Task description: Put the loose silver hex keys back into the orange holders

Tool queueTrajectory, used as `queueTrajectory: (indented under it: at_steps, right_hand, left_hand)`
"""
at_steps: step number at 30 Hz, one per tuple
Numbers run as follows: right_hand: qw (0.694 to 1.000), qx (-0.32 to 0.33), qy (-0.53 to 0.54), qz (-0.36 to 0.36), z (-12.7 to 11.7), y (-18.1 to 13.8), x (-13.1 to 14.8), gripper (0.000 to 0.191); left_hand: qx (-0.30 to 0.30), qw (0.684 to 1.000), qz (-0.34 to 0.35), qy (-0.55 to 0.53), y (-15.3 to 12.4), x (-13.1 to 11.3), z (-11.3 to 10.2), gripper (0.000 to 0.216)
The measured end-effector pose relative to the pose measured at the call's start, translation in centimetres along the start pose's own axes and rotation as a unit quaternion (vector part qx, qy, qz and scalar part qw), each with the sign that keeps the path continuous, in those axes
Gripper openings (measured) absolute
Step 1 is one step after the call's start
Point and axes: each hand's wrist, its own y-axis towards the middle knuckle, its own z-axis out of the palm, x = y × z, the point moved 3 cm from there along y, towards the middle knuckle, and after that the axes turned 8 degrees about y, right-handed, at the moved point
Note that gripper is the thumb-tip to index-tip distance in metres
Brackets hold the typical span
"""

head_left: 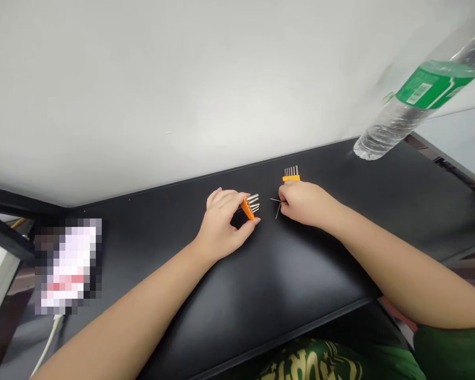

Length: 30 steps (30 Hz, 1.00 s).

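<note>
My left hand is closed round an orange holder of hex keys, whose silver ends stick out to the right. My right hand pinches a thin L-shaped hex key just to the right of that holder. Behind my right hand a second orange holder with several small keys lies on the black table. The two hands are a few centimetres apart.
A clear plastic water bottle with a green label stands at the back right of the table. A white wall runs behind it. A blurred-out flat object with a white cable lies at the left. My green shirt shows at the bottom edge.
</note>
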Motion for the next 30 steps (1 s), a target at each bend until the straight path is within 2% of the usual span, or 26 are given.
queueTrajectory:
  at_steps: [7, 13, 19, 22, 26, 30]
  right_hand:
    - [0.994, 0.049, 0.096, 0.021, -0.5, 0.1, -0.4, 0.011]
    - [0.990, 0.034, 0.139, -0.002, -0.7, -0.2, -0.5, 0.014]
    - [0.982, 0.055, 0.178, -0.020, -0.8, -0.2, -0.5, 0.012]
    - [0.988, 0.028, 0.149, -0.018, -0.6, -0.1, -0.6, 0.008]
    - [0.998, -0.007, 0.045, -0.044, 0.0, 0.0, -0.1, 0.007]
    - [1.000, -0.005, -0.004, -0.002, 0.4, 0.2, 0.1, 0.014]
  left_hand:
    - [0.005, 1.000, -0.007, 0.020, -0.1, 0.2, 0.2, 0.040]
    - [0.010, 1.000, -0.013, 0.023, 0.0, 0.3, 0.3, 0.040]
    - [0.018, 0.999, -0.016, 0.023, 0.0, 0.2, 0.0, 0.036]
    - [0.022, 0.999, -0.016, 0.018, 0.0, 0.1, 0.0, 0.036]
    - [0.021, 1.000, -0.016, 0.017, 0.0, 0.1, 0.0, 0.036]
    - [0.023, 0.999, -0.015, 0.017, -0.1, 0.0, 0.0, 0.038]
